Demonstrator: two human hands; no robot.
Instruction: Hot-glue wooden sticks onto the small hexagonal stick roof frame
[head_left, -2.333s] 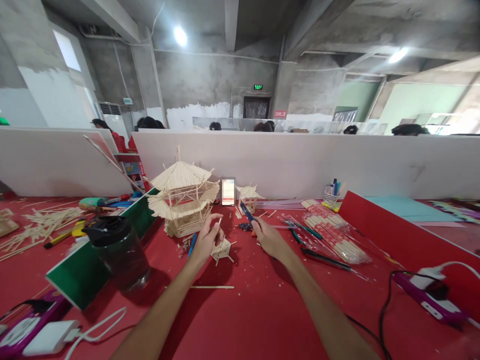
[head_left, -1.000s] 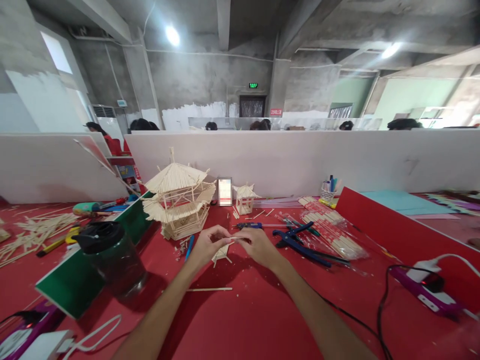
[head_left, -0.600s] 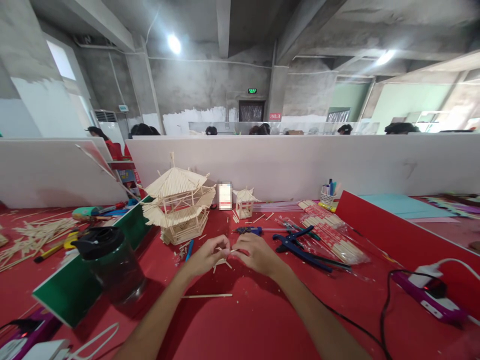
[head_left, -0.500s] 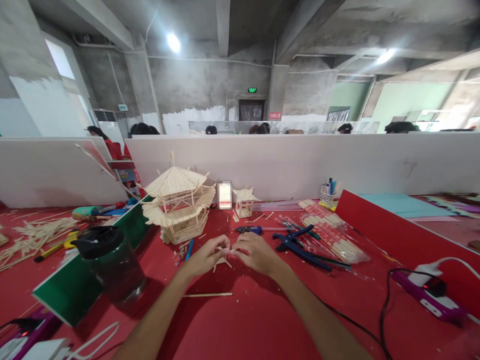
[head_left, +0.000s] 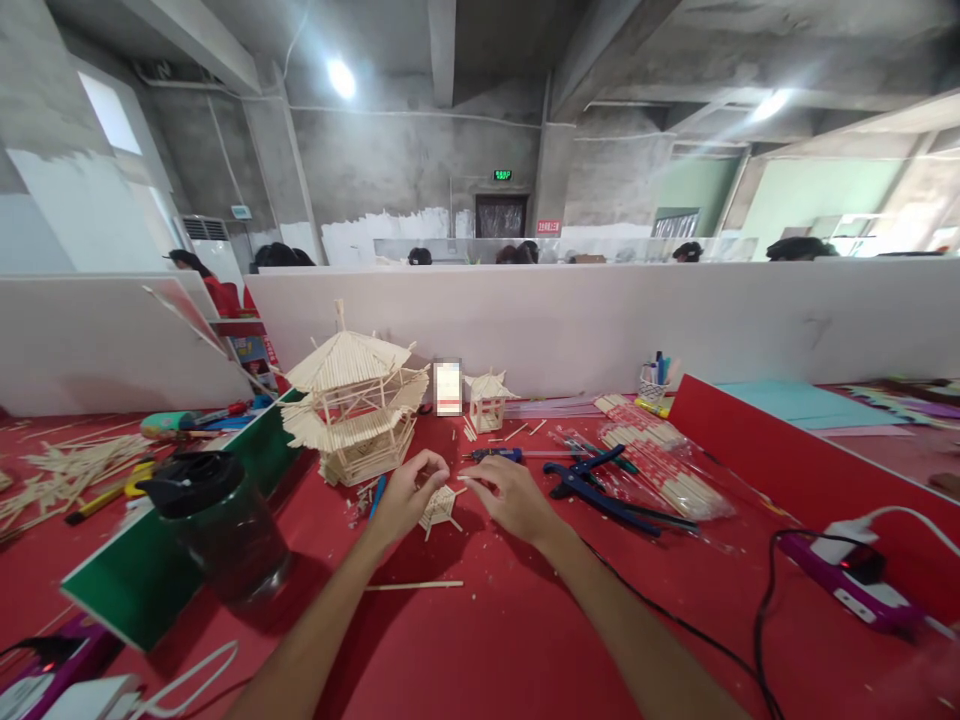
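My left hand (head_left: pixel 405 492) lies on the red table (head_left: pixel 525 640) with its fingers curled in a loose pinch. It rests against the left edge of a small fan-shaped stick roof piece (head_left: pixel 439 506). Whether anything sits in that pinch is hidden. My right hand (head_left: pixel 511 497) is just right of the piece, thumb and forefinger pressed together on a short pale stick (head_left: pixel 462 478) that points left. A large stick pagoda (head_left: pixel 352 400) stands behind my left hand. A small stick pavilion (head_left: pixel 487 398) stands further back.
Blue cutters (head_left: pixel 592 480) and bagged stick bundles (head_left: pixel 664 470) lie to the right. A glue tool (head_left: pixel 495 455) is behind my hands and a loose stick (head_left: pixel 412 585) in front. A black-lidded bottle (head_left: pixel 217 530) and green board (head_left: pixel 169 560) are on the left, a purple power strip (head_left: pixel 851 580) with cables on the right.
My right hand put down the blue tool it held and met my left hand over the roof piece. The hands have now drawn slightly apart, uncovering the piece.
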